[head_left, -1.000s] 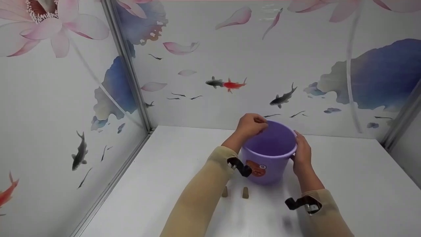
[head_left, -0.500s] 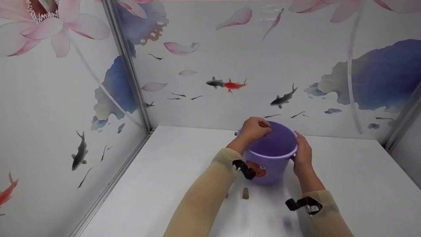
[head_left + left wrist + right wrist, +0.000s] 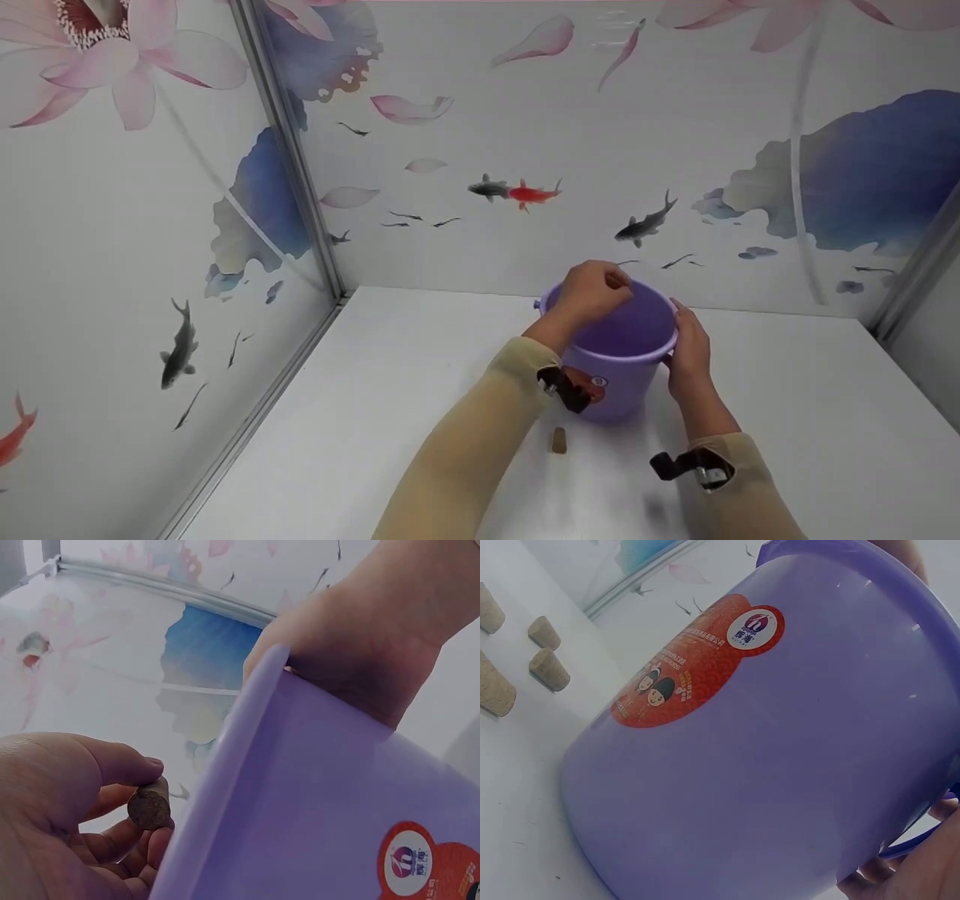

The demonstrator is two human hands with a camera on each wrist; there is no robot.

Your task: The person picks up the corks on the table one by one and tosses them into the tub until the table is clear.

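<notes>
A purple plastic bucket (image 3: 619, 386) stands upright on the white table, with a red label (image 3: 697, 664) on its side. Above its opening, my left hand (image 3: 592, 292) pinches a tapered cork stopper (image 3: 151, 807) between thumb and fingers, as the left wrist view shows. My right hand (image 3: 690, 352) grips the bucket at its right side by the rim, near the blue-purple handle (image 3: 911, 842). The bucket's floor is hidden in all views.
One cork (image 3: 559, 440) lies on the table in front of the bucket. Several corks, among them a small cork (image 3: 550, 669), show in the right wrist view. White panels (image 3: 450, 247) printed with fish and lotus enclose the table's back and sides.
My left hand has moved right, from the bucket's left rim to over its opening. The left forearm now covers one of the corks on the table. The right hand stays in place.
</notes>
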